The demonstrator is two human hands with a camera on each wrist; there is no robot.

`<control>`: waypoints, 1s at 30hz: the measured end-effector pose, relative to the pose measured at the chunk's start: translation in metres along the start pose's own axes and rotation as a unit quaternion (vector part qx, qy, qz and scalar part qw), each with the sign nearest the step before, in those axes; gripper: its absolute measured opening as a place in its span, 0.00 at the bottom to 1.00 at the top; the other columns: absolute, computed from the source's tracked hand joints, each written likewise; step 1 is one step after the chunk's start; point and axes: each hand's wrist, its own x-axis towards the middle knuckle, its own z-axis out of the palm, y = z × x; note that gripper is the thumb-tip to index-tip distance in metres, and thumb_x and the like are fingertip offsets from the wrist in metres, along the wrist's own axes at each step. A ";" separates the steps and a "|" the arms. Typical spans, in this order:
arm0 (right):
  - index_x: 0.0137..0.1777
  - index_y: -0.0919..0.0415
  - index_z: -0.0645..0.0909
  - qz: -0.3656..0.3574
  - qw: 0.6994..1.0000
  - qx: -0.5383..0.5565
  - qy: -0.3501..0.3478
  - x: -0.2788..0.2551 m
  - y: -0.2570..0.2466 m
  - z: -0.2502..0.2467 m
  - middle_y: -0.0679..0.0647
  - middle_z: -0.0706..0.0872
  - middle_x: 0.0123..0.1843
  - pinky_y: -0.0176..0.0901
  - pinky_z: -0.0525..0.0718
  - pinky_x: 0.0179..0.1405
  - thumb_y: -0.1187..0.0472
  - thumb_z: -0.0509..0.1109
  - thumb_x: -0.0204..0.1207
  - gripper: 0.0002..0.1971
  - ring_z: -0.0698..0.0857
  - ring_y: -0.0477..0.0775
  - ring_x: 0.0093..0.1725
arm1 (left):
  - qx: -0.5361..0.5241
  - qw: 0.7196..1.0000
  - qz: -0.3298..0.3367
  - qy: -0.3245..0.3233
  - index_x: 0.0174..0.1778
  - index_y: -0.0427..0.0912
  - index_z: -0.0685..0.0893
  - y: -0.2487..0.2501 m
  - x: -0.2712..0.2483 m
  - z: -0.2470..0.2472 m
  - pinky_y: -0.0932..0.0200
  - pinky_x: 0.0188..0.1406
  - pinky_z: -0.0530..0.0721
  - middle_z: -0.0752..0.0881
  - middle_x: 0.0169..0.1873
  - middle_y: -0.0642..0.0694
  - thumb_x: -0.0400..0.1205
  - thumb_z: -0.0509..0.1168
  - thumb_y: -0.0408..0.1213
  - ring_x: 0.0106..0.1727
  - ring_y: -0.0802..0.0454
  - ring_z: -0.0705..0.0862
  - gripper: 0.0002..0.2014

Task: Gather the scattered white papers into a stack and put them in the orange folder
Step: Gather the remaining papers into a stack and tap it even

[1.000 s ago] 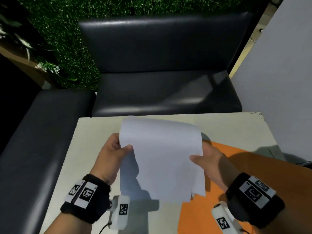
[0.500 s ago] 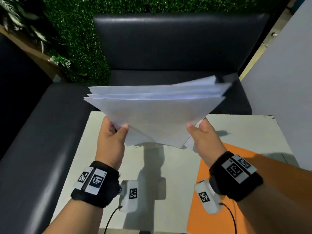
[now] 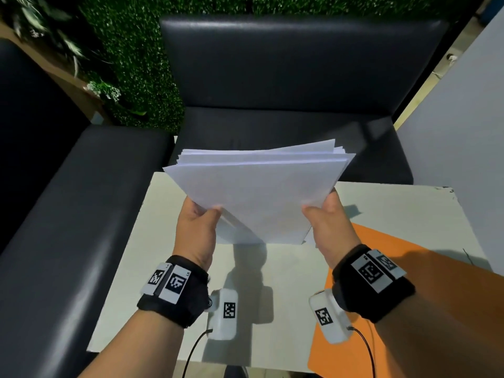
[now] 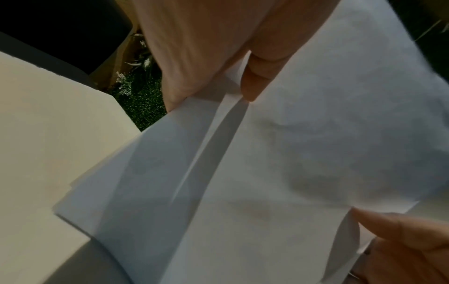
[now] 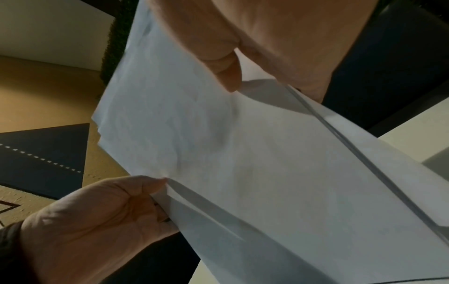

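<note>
A stack of white papers (image 3: pixel 259 192) hangs in the air above the pale table (image 3: pixel 403 214), tipped away from me, its far edges slightly fanned. My left hand (image 3: pixel 207 214) pinches the near left corner, thumb on top. My right hand (image 3: pixel 316 211) pinches the near right corner the same way. In the left wrist view the left thumb (image 4: pixel 255 82) presses on the papers (image 4: pixel 303 153). The right wrist view shows the right thumb (image 5: pixel 228 73) on the papers (image 5: pixel 243 163), and the left hand (image 5: pixel 102 217) at the other corner. The orange folder (image 3: pixel 387 246) lies flat on the table below my right arm.
A black sofa seat (image 3: pixel 286 140) stands behind the table, and another black cushion (image 3: pixel 81 214) runs along the left. A green hedge wall (image 3: pixel 131 64) fills the back. A grey panel (image 3: pixel 463 118) rises at the right.
A second ago the papers stood on edge on the table between both hands. They have been lifted off it and tipped towards level, still held at both near corners.
</note>
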 end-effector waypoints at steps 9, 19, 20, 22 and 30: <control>0.67 0.48 0.77 -0.046 0.998 0.035 0.017 -0.003 0.001 -0.005 0.46 0.89 0.55 0.41 0.82 0.60 0.67 0.64 0.73 0.23 0.87 0.40 0.55 | -0.019 0.999 0.049 0.009 0.64 0.39 0.82 0.006 -0.001 -0.001 0.60 0.58 0.84 0.89 0.54 0.46 0.77 0.58 0.14 0.56 0.53 0.86 0.24; 0.58 0.56 0.83 -0.040 0.998 -0.016 0.043 0.000 -0.003 0.000 0.57 0.91 0.52 0.60 0.84 0.62 0.56 0.64 0.74 0.14 0.87 0.60 0.56 | 0.048 0.998 0.044 0.020 0.55 0.52 0.88 0.003 -0.001 0.004 0.57 0.60 0.82 0.92 0.51 0.55 0.83 0.64 0.24 0.54 0.58 0.88 0.17; 0.56 0.56 0.83 -0.050 0.998 -0.022 0.043 0.001 -0.005 -0.002 0.57 0.91 0.52 0.59 0.84 0.60 0.57 0.64 0.77 0.11 0.87 0.61 0.55 | 0.053 0.997 0.058 0.024 0.53 0.55 0.89 0.006 -0.001 0.004 0.57 0.60 0.82 0.92 0.49 0.57 0.83 0.64 0.26 0.54 0.58 0.88 0.17; 0.57 0.54 0.82 -0.066 0.997 -0.010 0.041 0.004 -0.007 -0.006 0.53 0.91 0.52 0.53 0.87 0.55 0.62 0.64 0.81 0.08 0.89 0.56 0.54 | 0.043 0.995 0.087 0.023 0.50 0.61 0.89 0.014 -0.002 0.005 0.59 0.57 0.82 0.91 0.48 0.59 0.81 0.63 0.27 0.54 0.57 0.88 0.20; 0.66 0.48 0.78 -0.059 0.996 0.064 0.029 0.003 0.001 -0.006 0.44 0.91 0.55 0.44 0.83 0.62 0.73 0.66 0.76 0.23 0.88 0.43 0.57 | 0.010 1.000 0.018 -0.008 0.67 0.35 0.80 0.007 0.003 0.004 0.61 0.48 0.84 0.88 0.52 0.42 0.66 0.58 0.21 0.54 0.48 0.85 0.30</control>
